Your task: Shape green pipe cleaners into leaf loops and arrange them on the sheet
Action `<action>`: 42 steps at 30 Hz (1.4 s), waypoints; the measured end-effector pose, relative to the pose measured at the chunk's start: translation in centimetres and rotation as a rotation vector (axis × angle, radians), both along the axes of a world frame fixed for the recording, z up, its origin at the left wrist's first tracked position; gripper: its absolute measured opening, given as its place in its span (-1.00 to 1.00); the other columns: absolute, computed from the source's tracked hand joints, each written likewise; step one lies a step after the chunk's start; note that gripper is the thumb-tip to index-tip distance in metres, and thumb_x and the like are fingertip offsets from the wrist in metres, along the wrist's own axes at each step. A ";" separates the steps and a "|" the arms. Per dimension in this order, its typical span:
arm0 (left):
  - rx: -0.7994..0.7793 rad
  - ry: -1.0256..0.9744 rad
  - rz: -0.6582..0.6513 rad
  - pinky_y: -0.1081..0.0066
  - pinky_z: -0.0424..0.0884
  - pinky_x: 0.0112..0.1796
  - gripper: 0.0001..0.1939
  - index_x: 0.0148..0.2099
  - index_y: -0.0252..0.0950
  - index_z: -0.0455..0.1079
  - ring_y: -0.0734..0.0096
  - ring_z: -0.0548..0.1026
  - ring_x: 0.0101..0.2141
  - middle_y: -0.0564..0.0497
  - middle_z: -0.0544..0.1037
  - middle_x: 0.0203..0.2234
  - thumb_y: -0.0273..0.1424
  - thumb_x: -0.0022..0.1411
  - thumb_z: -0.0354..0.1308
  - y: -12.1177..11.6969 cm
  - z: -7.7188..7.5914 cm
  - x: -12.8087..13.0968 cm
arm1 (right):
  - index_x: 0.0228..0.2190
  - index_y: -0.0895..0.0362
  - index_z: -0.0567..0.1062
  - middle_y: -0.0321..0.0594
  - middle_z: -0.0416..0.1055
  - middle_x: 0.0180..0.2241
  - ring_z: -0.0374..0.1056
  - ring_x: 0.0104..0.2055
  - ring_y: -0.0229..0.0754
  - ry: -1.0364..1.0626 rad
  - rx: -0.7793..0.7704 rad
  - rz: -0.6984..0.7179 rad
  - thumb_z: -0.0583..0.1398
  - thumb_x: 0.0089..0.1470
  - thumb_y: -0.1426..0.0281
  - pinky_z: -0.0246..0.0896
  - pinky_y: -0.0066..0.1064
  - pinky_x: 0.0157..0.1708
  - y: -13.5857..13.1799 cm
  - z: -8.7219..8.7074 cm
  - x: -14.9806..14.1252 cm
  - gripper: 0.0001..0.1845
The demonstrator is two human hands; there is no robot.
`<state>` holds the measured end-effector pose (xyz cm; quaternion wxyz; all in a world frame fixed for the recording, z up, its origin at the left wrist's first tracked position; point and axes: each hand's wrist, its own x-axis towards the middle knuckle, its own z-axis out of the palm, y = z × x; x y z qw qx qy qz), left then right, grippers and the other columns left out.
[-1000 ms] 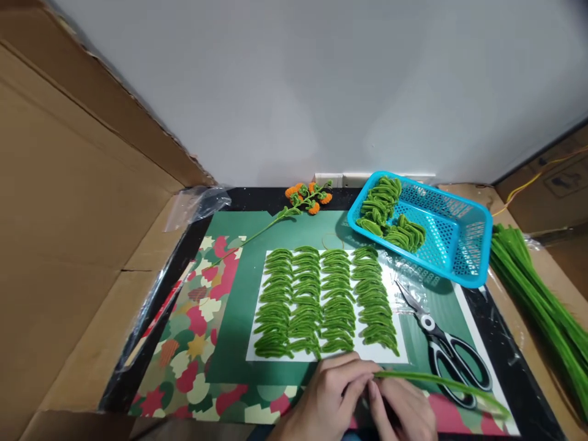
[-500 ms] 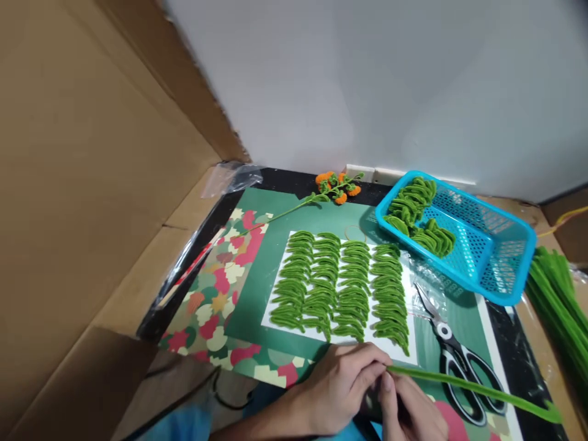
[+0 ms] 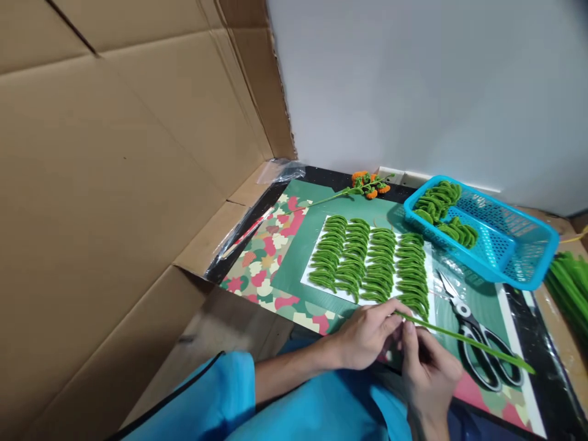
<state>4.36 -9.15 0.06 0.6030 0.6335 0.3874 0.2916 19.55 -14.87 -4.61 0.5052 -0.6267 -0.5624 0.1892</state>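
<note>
A long green pipe cleaner (image 3: 478, 343) stretches to the right from my fingers, crossing over the scissors (image 3: 475, 337) with black and white handles. My left hand (image 3: 367, 337) is closed in a pinch at the pipe cleaner's near end. Close beside it, my right hand (image 3: 429, 367) pinches the same end between thumb and fingers. The exact grip is partly hidden by the fingers. Just beyond my hands, several bent green pipe-cleaner pieces (image 3: 379, 263) lie in columns on a white sheet (image 3: 312, 277).
A blue plastic basket (image 3: 519, 278) holding bent green pieces stands at the back right. Behind it on the right lies a bundle of green pipe cleaners (image 3: 569, 288). An orange-flowered stem (image 3: 367, 184) lies at the back. Cardboard (image 3: 114, 184) walls the left side.
The view has swung left and tilted, so the table things appear further right. The pipe cleaner's hooked far tip now looks straighter. Both hands still pinch its near end.
</note>
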 end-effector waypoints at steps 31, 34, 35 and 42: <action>-0.094 -0.275 -0.025 0.54 0.18 -0.66 -0.44 -0.23 -0.31 0.37 0.51 0.42 -0.65 0.06 0.48 -0.54 0.14 0.43 0.08 1.2 -3.9 -1.4 | 0.37 -0.01 0.32 0.09 0.42 0.24 0.63 -0.13 0.04 0.481 0.445 -0.162 0.30 0.31 0.20 0.53 -0.34 -0.45 1.4 1.0 0.6 -0.33; -0.139 -0.342 -0.060 0.53 0.19 -0.66 -0.41 -0.31 -0.30 0.34 0.49 0.41 -0.66 0.04 0.45 -0.57 0.17 0.38 0.10 1.7 -3.9 -1.7 | 0.21 0.04 0.55 0.08 0.46 0.25 0.60 0.03 0.16 0.417 0.415 -0.141 0.28 0.31 0.19 0.57 -0.29 -0.37 1.8 0.6 1.8 -0.51; -0.149 -0.364 -0.070 0.52 0.20 -0.65 -0.41 -0.35 -0.29 0.32 0.48 0.41 -0.65 0.05 0.43 -0.59 0.17 0.37 0.12 1.8 -3.9 -1.8 | 0.10 0.07 0.64 0.07 0.52 0.20 0.58 0.06 0.19 0.390 0.400 -0.122 0.28 0.30 0.18 0.58 -0.27 -0.34 2.1 0.4 2.2 -0.58; -0.242 -0.402 -0.125 0.51 -0.06 -0.61 -0.39 -0.42 -0.24 0.20 0.61 0.08 -0.67 0.22 0.12 -0.65 0.18 0.26 0.27 2.2 -4.2 -2.5 | -0.03 0.11 0.71 0.07 0.63 0.06 0.59 0.06 0.23 0.776 0.217 -0.021 0.36 0.18 0.01 0.61 -0.19 -0.28 3.4 1.0 3.1 -0.50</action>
